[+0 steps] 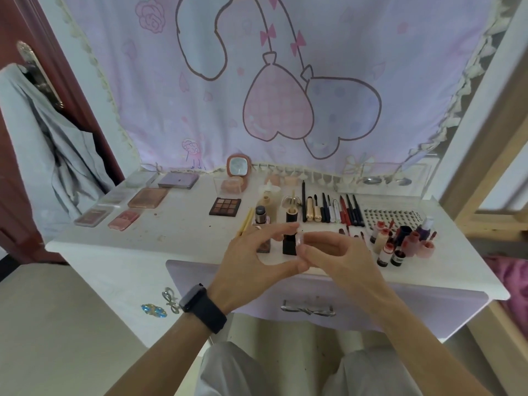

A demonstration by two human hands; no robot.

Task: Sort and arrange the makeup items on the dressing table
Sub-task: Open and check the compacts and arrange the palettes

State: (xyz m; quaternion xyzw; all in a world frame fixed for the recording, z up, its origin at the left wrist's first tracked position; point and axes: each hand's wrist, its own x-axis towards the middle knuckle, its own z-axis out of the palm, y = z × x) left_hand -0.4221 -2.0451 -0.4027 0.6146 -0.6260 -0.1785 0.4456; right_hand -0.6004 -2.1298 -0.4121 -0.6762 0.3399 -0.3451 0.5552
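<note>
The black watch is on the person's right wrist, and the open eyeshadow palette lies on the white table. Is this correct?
Not fully. In the head view the black watch is on the left wrist, not the right. The open eyeshadow palette does lie on the white table.

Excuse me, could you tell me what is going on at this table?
A person at the white dressing table is sorting makeup. The left hand and right hand together pinch a small clear item above the table's front, beside a black lipstick. The palettes lie grouped at the left, pencils and mascaras are lined up at the back, and lip tint bottles cluster at the right.
</note>
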